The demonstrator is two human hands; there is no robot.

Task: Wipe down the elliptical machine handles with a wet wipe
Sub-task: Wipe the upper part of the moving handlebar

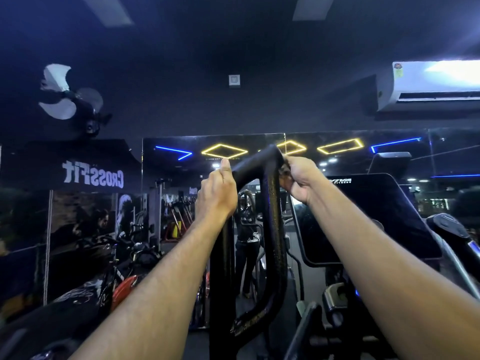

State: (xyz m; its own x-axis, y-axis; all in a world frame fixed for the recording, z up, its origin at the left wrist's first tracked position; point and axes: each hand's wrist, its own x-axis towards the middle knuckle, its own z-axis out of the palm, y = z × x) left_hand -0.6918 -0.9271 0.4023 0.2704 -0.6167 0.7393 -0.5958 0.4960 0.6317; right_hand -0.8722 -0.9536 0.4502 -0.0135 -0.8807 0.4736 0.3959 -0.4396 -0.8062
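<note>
A black looped elliptical handle point(272, 229) rises in the middle of the head view, its padded surface worn and flaky. My left hand point(217, 193) grips the left side of the loop just below its top bend, thumb up. My right hand point(298, 178) is closed against the upper right side of the loop, near the top corner. A small dark bunched piece, possibly the wet wipe point(284, 170), shows between its fingers and the handle, but it is too dim to be sure.
The machine's dark console screen point(368, 219) stands right of the handle, with another handle point(452, 229) beyond it. A wall mirror point(181, 178) ahead reflects gym equipment. A wall fan point(70, 100) hangs upper left, an air conditioner point(428, 87) upper right.
</note>
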